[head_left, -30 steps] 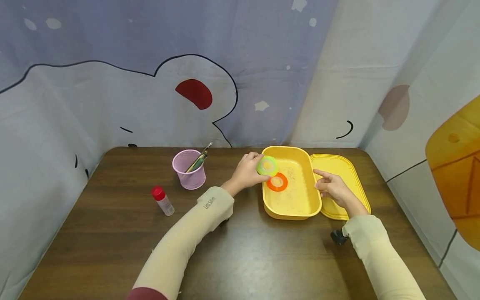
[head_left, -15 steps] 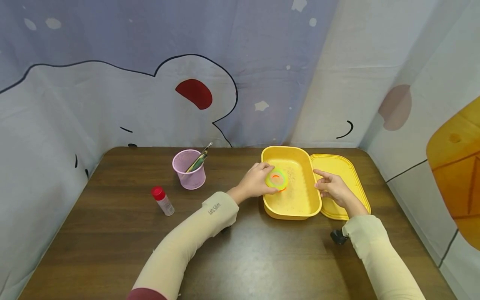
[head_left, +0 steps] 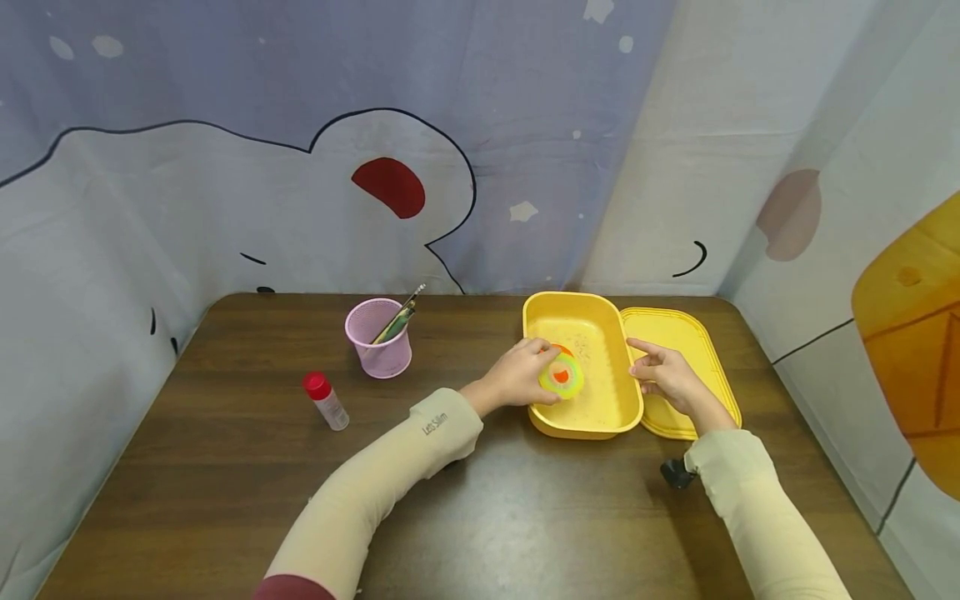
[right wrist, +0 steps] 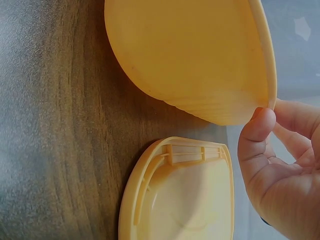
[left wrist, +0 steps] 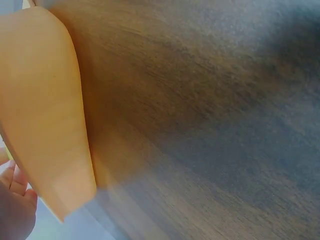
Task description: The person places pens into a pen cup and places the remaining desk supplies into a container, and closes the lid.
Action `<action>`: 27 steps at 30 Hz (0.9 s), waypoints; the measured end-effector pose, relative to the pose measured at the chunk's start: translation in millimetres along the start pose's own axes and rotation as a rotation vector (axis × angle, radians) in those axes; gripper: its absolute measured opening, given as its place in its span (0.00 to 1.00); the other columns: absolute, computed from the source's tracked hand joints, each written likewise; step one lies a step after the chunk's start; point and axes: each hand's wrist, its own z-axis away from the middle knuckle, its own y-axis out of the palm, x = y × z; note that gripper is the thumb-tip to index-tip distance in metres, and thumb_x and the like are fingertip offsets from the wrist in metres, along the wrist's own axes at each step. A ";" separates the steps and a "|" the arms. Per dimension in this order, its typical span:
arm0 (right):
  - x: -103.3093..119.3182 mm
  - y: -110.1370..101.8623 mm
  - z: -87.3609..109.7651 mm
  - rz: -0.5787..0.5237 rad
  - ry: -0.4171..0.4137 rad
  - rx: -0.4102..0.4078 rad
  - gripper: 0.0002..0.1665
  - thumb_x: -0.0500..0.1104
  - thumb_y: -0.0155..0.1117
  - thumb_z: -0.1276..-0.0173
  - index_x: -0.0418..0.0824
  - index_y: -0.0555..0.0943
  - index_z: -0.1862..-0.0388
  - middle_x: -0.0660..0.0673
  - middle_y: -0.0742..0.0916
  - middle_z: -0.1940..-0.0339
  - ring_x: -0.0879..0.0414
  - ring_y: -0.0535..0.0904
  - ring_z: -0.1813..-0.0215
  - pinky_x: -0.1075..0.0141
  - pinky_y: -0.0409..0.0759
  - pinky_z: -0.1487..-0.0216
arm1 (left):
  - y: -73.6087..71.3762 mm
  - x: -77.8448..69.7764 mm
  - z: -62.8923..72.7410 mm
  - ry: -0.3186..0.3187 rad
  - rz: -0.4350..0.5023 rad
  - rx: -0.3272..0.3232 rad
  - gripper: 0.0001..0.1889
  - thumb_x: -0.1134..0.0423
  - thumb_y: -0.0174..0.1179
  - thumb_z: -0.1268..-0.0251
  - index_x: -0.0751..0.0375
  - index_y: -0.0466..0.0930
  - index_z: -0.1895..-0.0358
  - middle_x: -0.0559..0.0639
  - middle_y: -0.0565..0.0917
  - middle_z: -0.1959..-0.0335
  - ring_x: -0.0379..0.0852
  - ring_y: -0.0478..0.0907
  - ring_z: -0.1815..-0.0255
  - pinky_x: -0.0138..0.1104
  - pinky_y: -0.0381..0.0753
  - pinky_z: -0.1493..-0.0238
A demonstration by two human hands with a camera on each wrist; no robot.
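Observation:
In the head view my left hand [head_left: 521, 372] reaches over the left rim of a yellow plastic box [head_left: 600, 408]. Between thumb and fingers it holds a yellow-green ring [head_left: 572, 385] with a pale inner band, much like a tape roll. An orange ring [head_left: 561, 348] lies partly hidden under it, inside the box. My right hand [head_left: 667, 381] pinches the box's right rim; in the right wrist view the thumb [right wrist: 257, 127] presses the outer wall. The left wrist view shows mostly the box's outer side [left wrist: 45, 110], with my left hand [left wrist: 17, 200] at the lower left.
A yellow lid [head_left: 688, 350] lies right of the box, partly under my right hand. A pink mesh cup [head_left: 385, 360] with pens stands at the back left. Nearer sits a clear red-capped bottle [head_left: 326, 402]. A patterned curtain [head_left: 540, 150] hangs behind the wooden table [head_left: 480, 517].
My left hand has moved right and nearer to me over the box, carrying the yellow-green ring across the orange one. My right hand stays on the rim.

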 end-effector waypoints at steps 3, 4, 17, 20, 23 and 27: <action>0.5 -0.4 0.5 -0.002 0.003 0.006 0.37 0.32 0.52 0.38 0.39 0.51 0.31 0.52 0.75 0.73 0.63 0.70 0.76 0.72 0.75 0.74 | 0.1 -1.4 -1.1 0.016 -0.028 0.040 0.37 0.42 0.62 0.56 0.56 0.67 0.40 0.49 0.72 0.47 0.46 0.67 0.46 0.34 0.64 0.42; 0.6 -0.4 0.6 -0.003 0.003 0.008 0.38 0.32 0.52 0.38 0.39 0.51 0.31 0.52 0.76 0.73 0.63 0.70 0.76 0.72 0.74 0.75 | -0.2 -1.9 -1.2 0.020 -0.036 0.054 0.37 0.43 0.62 0.56 0.56 0.67 0.40 0.50 0.72 0.46 0.46 0.67 0.45 0.35 0.62 0.40; 1.1 0.0 1.1 -0.005 0.004 0.012 0.37 0.33 0.52 0.37 0.40 0.50 0.31 0.53 0.76 0.73 0.64 0.70 0.77 0.74 0.74 0.75 | -1.5 -5.0 -6.6 0.100 -0.109 0.165 0.35 0.42 0.64 0.59 0.53 0.72 0.44 0.46 0.74 0.44 0.41 0.70 0.45 0.39 0.59 0.41; 1.4 0.2 1.6 -0.006 0.006 0.009 0.37 0.33 0.52 0.37 0.39 0.51 0.31 0.53 0.76 0.73 0.64 0.70 0.78 0.73 0.74 0.75 | -2.3 -6.3 -7.8 0.108 -0.102 0.197 0.33 0.43 0.65 0.60 0.52 0.73 0.47 0.43 0.76 0.47 0.39 0.72 0.47 0.42 0.57 0.40; 1.0 0.1 1.2 -0.010 0.010 0.006 0.37 0.32 0.52 0.38 0.39 0.51 0.31 0.53 0.76 0.73 0.64 0.70 0.78 0.73 0.74 0.75 | -4.2 -8.5 -8.6 0.086 -0.090 0.249 0.33 0.43 0.65 0.59 0.52 0.73 0.46 0.42 0.77 0.48 0.38 0.71 0.46 0.45 0.53 0.37; 0.8 -0.4 0.8 -0.010 0.015 0.001 0.37 0.32 0.52 0.38 0.40 0.51 0.31 0.52 0.76 0.73 0.64 0.70 0.78 0.73 0.74 0.75 | -5.9 -10.8 -9.1 0.050 -0.083 0.300 0.34 0.43 0.64 0.58 0.51 0.72 0.43 0.42 0.77 0.47 0.38 0.70 0.44 0.45 0.47 0.34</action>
